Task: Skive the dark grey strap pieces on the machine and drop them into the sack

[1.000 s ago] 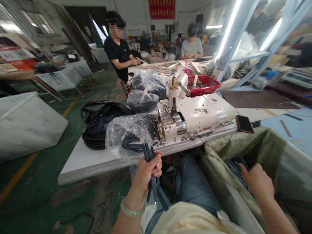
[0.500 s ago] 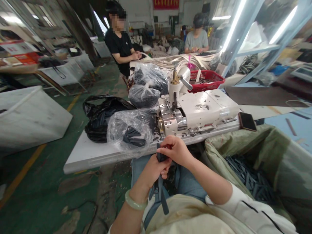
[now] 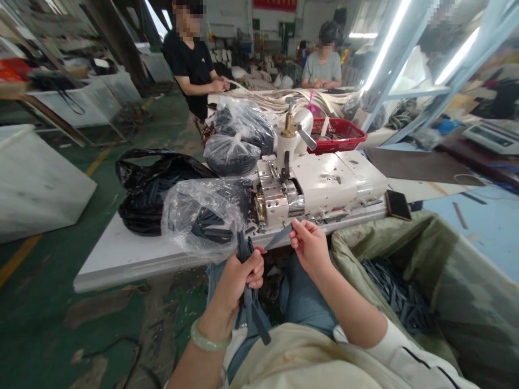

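My left hand (image 3: 248, 270) is closed around a bundle of dark blue-grey strips (image 3: 256, 319), whose ends stick out above and below the fist. My right hand (image 3: 310, 243) pinches the end of a single blue-grey strip (image 3: 280, 236), which slants down toward the left hand. Both hands are over my lap, at the front edge of the white table (image 3: 133, 268). Just beyond them stands a white machine (image 3: 340, 181) with a metal head, likely a leather skiving machine. An open clear plastic bag (image 3: 178, 216) with more strips lies left of it.
A black bag (image 3: 135, 216) and tied clear bags (image 3: 233, 154) crowd the table's left. Behind the machine is a red basket (image 3: 344, 141); a phone (image 3: 398, 205) lies at its right end. A green sack (image 3: 344, 243) of strips stands at my right. Two people work across.
My hands have moved apart. The right hand has drawn one strip away to the right, while the left keeps the bundle. The whole view has shifted slightly.
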{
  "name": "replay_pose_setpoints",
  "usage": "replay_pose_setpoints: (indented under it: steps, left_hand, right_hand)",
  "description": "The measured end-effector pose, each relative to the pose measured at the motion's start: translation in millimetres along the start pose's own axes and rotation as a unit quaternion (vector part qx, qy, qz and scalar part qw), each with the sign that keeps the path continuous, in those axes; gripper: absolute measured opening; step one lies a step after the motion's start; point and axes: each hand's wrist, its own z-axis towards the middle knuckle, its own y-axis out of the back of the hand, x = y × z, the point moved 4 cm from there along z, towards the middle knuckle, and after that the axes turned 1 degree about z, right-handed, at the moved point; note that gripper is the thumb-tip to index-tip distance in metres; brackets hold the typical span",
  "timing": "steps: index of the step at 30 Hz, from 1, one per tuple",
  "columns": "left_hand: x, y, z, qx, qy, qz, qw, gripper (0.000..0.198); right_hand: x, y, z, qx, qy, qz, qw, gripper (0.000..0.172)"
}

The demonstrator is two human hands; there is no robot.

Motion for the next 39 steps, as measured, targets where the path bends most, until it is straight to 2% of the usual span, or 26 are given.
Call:
replay_pose_setpoints:
  steps: [6,13,17,20,22,25,29,30,32,36,39]
  left_hand:
    - [-6.4,-8.2,-5.2,-0.059,-0.053,0.012,0.997,0.031]
    - [-8.0,-2.0,-7.0,-0.076,-0.059,0.022,0.995,0.032]
    - [-4.9,-1.6,-3.2,-0.062,-0.026,0.019,0.998,0.035]
    - [-1.4,-0.8,0.6,-0.055,0.014,0.013,0.998,0.04]
    - [-1.5,0.5,2.5,-0.056,0.015,0.0,0.998,0.042]
    - [-3.7,1.7,3.4,-0.055,-0.001,-0.008,0.998,0.039]
    - [-5.3,0.3,2.0,-0.055,-0.004,0.004,0.998,0.038]
    - [-6.1,0.0,1.3,-0.061,-0.011,0.006,0.998,0.035]
    - [-8.4,-0.4,-0.4,-0.08,-0.034,0.008,0.996,0.029]
    - [-13.1,-0.8,-3.6,-0.111,-0.074,0.028,0.991,0.027]
    - [-14.7,-1.2,-3.4,-0.116,-0.088,0.048,0.988,0.027]
  right_hand:
    - [-10.6,0.0,-10.5,0.027,-0.019,0.024,0.999,0.032]
    - [-14.5,5.0,-13.3,0.073,-0.043,0.04,0.996,0.025]
    - [-12.3,6.5,-15.0,0.083,-0.012,0.035,0.996,0.02]
    - [-7.6,6.3,-20.3,0.116,0.044,-0.025,0.992,0.015]
    - [-2.9,6.7,-25.7,0.14,0.091,-0.097,0.981,0.012]
    - [5.1,7.2,-34.1,0.183,0.156,-0.211,0.948,0.01]
    - [9.2,7.4,-41.1,0.265,0.19,-0.299,0.897,0.017]
    - [7.7,8.3,-41.7,0.279,0.183,-0.304,0.892,0.017]
    - [1.3,11.8,-40.8,0.288,0.14,-0.283,0.904,0.016]
    - [-17.6,18.4,-34.0,0.268,0.002,-0.163,0.95,0.026]
    - [-25.4,17.0,-25.9,0.254,-0.107,-0.076,0.958,0.028]
